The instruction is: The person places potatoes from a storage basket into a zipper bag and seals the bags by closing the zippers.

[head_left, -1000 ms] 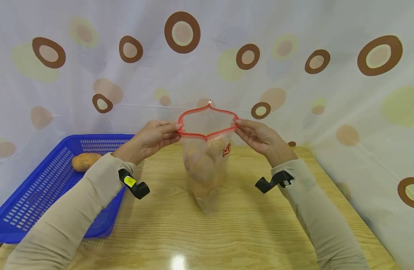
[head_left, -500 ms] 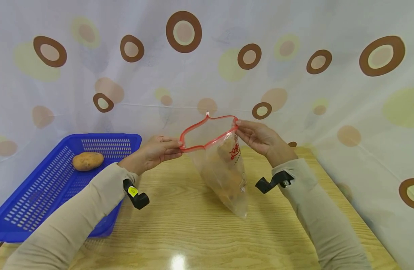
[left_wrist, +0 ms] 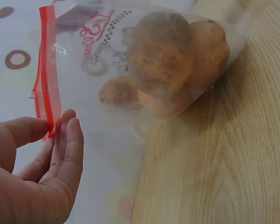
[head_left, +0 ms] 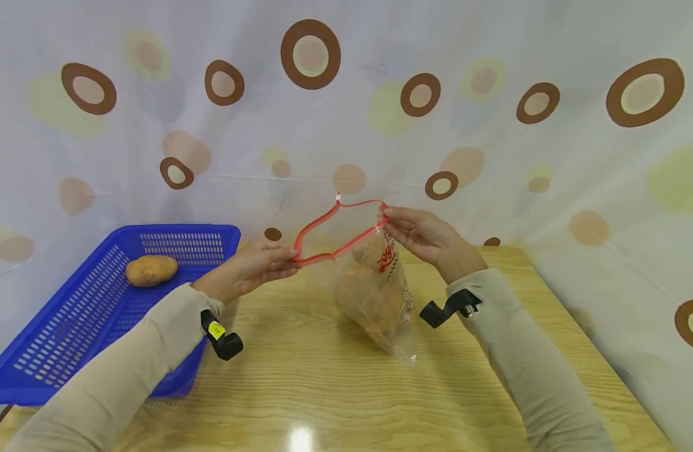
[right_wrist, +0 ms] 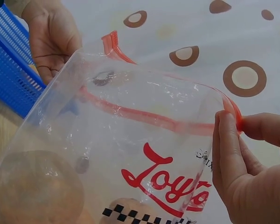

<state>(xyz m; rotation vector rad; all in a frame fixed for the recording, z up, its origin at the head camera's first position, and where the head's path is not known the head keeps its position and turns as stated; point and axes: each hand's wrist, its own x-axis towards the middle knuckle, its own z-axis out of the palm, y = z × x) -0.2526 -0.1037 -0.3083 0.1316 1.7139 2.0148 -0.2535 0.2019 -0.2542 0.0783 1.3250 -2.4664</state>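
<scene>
A clear zip bag with a red zip edge and red lettering hangs tilted between both hands, its mouth spread wide. Several potatoes lie bunched in its lower part. My left hand pinches the left corner of the red edge between thumb and fingers, lower than the right one. At the opposite corner my right hand pinches the edge the same way, as the right wrist view also shows. The bag's bottom corner points toward the front right; whether it touches the table is hard to tell.
A blue plastic basket stands on the left of the wooden table, partly behind the left forearm. One potato lies in it. A white curtain with brown rings hangs behind the table.
My left hand has come down with its corner of the bag, so the mouth now slants. The bag's bottom has swung to the right. My right hand has shifted slightly left and down.
</scene>
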